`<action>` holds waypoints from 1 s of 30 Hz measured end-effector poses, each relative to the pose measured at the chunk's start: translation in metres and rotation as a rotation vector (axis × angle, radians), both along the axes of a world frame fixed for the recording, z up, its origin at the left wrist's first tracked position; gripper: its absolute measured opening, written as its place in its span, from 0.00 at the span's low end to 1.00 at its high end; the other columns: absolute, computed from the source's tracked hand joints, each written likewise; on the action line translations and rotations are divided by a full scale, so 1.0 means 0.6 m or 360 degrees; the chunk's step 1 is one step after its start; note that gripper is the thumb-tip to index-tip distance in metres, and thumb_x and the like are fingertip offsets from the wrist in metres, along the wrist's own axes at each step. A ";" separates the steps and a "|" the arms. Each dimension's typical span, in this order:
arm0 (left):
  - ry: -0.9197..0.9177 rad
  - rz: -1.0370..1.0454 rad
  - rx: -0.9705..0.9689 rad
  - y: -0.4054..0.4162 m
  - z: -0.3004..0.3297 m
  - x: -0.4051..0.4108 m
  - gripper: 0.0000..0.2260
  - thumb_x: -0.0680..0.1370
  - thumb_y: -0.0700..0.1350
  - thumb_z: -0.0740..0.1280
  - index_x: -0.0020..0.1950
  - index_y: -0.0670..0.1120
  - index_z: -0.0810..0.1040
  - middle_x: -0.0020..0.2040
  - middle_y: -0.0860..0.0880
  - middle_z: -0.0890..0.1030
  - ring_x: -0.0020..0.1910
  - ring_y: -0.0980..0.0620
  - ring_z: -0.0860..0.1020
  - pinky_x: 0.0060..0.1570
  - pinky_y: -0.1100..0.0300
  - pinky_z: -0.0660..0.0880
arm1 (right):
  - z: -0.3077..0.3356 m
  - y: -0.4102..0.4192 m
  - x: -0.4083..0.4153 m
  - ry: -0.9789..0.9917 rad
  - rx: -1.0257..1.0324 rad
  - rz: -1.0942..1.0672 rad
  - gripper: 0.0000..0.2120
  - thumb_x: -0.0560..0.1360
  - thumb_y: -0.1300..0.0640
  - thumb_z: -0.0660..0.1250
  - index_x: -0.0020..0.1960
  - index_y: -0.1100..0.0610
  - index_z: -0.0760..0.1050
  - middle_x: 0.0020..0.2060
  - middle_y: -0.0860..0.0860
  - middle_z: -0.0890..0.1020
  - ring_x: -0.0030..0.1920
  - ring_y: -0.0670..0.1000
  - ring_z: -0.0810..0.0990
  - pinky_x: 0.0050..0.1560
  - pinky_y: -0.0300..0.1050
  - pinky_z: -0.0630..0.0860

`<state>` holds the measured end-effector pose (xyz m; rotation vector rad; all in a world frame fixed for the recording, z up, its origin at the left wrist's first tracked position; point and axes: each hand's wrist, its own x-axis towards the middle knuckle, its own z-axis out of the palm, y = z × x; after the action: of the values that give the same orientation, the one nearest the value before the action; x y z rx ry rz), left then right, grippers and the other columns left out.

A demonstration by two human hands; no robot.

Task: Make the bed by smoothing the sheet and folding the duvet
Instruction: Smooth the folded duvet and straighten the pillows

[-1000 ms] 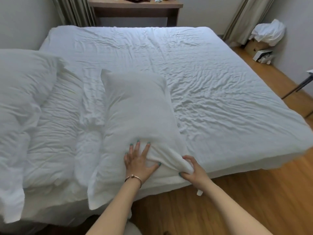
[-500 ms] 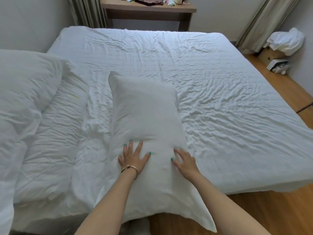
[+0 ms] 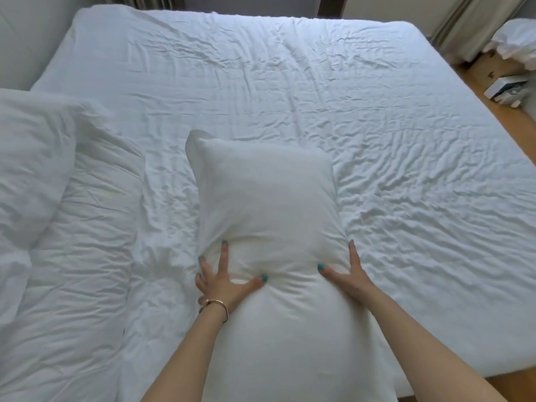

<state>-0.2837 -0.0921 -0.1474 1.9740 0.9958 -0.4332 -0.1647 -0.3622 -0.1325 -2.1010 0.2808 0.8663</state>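
item: plump white rectangular pillow point(image 3: 269, 216), lying lengthwise on the creased white fitted sheet point(image 3: 391, 146), near end hanging off the mattress edge and cut off by the frame's bottom. my left hand point(image 3: 223, 281) and my right hand point(image 3: 348, 275) are squeezing it from either side, fingers spread, thumbs denting the top; the outer fingers are hiding behind the pillow's flanks. a thin rose-gold bangle point(image 3: 216, 307) is sitting on my left wrist. item: crumpled white duvet point(image 3: 84, 256), lying unfolded at left beside the pillow. item: second white pillow point(image 3: 29, 163), partly cropped at left. item: small white box point(image 3: 506, 88) on the wooden floor point(image 3: 516, 117), its print being too blurred to read.
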 end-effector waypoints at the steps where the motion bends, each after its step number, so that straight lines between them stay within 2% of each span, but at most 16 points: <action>1: 0.0015 0.0073 -0.0029 0.001 -0.001 0.002 0.56 0.47 0.80 0.67 0.66 0.79 0.35 0.77 0.49 0.41 0.74 0.38 0.49 0.69 0.38 0.59 | -0.003 0.000 0.001 0.0019 0.0026 0.0004 0.60 0.58 0.32 0.77 0.76 0.35 0.39 0.76 0.47 0.58 0.73 0.51 0.63 0.71 0.47 0.62; 3: 0.0045 0.0166 -0.0090 0.000 0.002 0.006 0.58 0.47 0.78 0.70 0.65 0.79 0.35 0.72 0.43 0.54 0.68 0.37 0.63 0.66 0.40 0.66 | -0.004 0.003 -0.001 -0.0041 0.0074 0.0013 0.58 0.61 0.37 0.78 0.76 0.36 0.41 0.75 0.46 0.60 0.72 0.49 0.64 0.68 0.43 0.63; 5: -0.0053 0.0194 -0.0168 -0.001 0.013 0.008 0.57 0.50 0.74 0.74 0.67 0.78 0.38 0.64 0.44 0.62 0.60 0.41 0.71 0.62 0.46 0.71 | 0.002 0.009 -0.006 -0.0169 0.0145 -0.0008 0.57 0.57 0.36 0.79 0.76 0.38 0.48 0.72 0.45 0.65 0.69 0.48 0.69 0.65 0.42 0.66; 8: -0.0362 0.0145 -0.0187 -0.012 0.043 0.001 0.54 0.55 0.67 0.78 0.71 0.73 0.47 0.63 0.48 0.66 0.61 0.46 0.72 0.60 0.54 0.72 | 0.031 0.010 -0.021 -0.0293 0.0269 -0.0056 0.46 0.55 0.38 0.80 0.68 0.37 0.62 0.62 0.41 0.76 0.58 0.43 0.77 0.56 0.40 0.72; 11: -0.0560 0.0107 -0.0105 -0.029 0.084 -0.018 0.52 0.56 0.64 0.79 0.72 0.72 0.51 0.66 0.50 0.68 0.63 0.51 0.71 0.56 0.60 0.70 | 0.067 0.000 -0.038 -0.0310 0.0413 -0.0054 0.35 0.58 0.42 0.81 0.60 0.36 0.69 0.56 0.40 0.80 0.52 0.40 0.81 0.50 0.39 0.76; 13: -0.0626 0.0110 -0.0040 -0.037 0.122 -0.030 0.51 0.57 0.65 0.78 0.72 0.72 0.51 0.68 0.49 0.68 0.65 0.52 0.70 0.57 0.61 0.69 | 0.103 -0.002 -0.046 -0.0363 0.0484 -0.0017 0.32 0.61 0.46 0.82 0.59 0.38 0.70 0.54 0.41 0.81 0.51 0.40 0.82 0.47 0.38 0.77; 15: -0.0673 0.0135 0.0035 -0.039 0.168 -0.038 0.50 0.57 0.66 0.77 0.73 0.71 0.52 0.68 0.49 0.68 0.67 0.51 0.69 0.61 0.59 0.70 | 0.143 0.001 -0.049 -0.0392 0.0550 0.0024 0.32 0.60 0.45 0.81 0.60 0.41 0.72 0.53 0.42 0.82 0.50 0.42 0.82 0.46 0.39 0.78; 19: -0.0783 0.0184 0.0185 -0.032 0.277 -0.045 0.51 0.58 0.65 0.78 0.75 0.66 0.53 0.67 0.49 0.67 0.65 0.51 0.71 0.63 0.59 0.70 | 0.238 0.026 -0.040 -0.0503 0.0640 0.0141 0.37 0.54 0.38 0.80 0.60 0.45 0.74 0.51 0.44 0.83 0.49 0.44 0.83 0.51 0.47 0.81; 22: -0.0923 0.0267 0.0267 -0.008 0.359 -0.058 0.52 0.56 0.65 0.79 0.75 0.65 0.56 0.67 0.51 0.69 0.64 0.53 0.72 0.63 0.60 0.69 | 0.321 0.058 -0.032 -0.0683 0.0710 0.0222 0.36 0.55 0.40 0.80 0.60 0.47 0.75 0.51 0.43 0.83 0.50 0.44 0.82 0.53 0.47 0.79; 25: -0.1108 0.0319 0.0375 0.022 0.445 -0.078 0.53 0.51 0.69 0.78 0.73 0.63 0.61 0.64 0.54 0.75 0.62 0.55 0.75 0.63 0.55 0.73 | 0.404 0.091 -0.028 -0.0841 0.0777 0.0309 0.36 0.56 0.40 0.80 0.61 0.47 0.75 0.51 0.42 0.82 0.50 0.44 0.82 0.53 0.47 0.79; 30: -0.1305 0.0357 0.0597 0.073 0.608 -0.130 0.48 0.58 0.59 0.81 0.74 0.57 0.64 0.62 0.57 0.76 0.59 0.55 0.76 0.59 0.61 0.72 | 0.542 0.158 -0.046 -0.0954 0.0967 0.0435 0.33 0.60 0.41 0.80 0.62 0.45 0.73 0.52 0.43 0.80 0.51 0.45 0.80 0.50 0.46 0.77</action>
<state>-0.3615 -0.0482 0.2174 2.0338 0.7621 0.6930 -0.1924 -0.2671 0.1927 -1.7266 -0.5336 0.3607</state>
